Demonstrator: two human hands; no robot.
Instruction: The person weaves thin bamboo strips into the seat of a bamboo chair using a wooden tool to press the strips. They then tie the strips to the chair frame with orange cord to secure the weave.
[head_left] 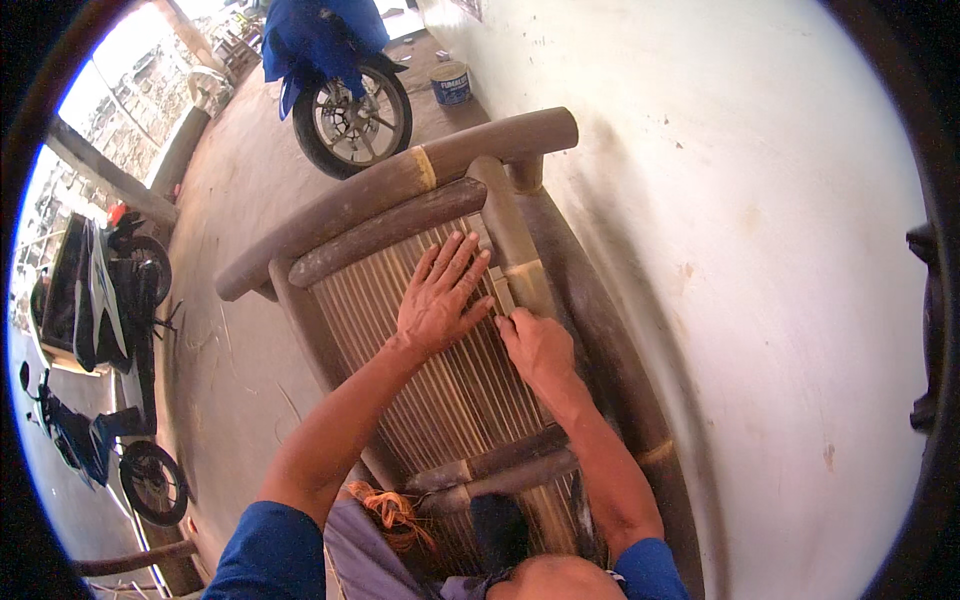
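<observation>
A bamboo chair frame of thick brown poles [380,205] stands in front of me, with a panel of thin bamboo slats [430,410] set inside it. My left hand [440,298] lies flat on the upper right of this panel, fingers spread. Close to its thumb, my right hand [540,352] is closed in a fist along the panel's right edge. A short flat tan strip [503,292] sticks up out of that fist, beside the right-hand pole [520,255]. The fist hides the strip's lower end, and I cannot tell its kind.
A white wall [780,250] runs close along the right. Beyond the chair stand a blue motorcycle [345,100] and a tub [451,84]. More motorcycles [100,440] are at the left. A bundle of orange strands [392,512] lies by my lap.
</observation>
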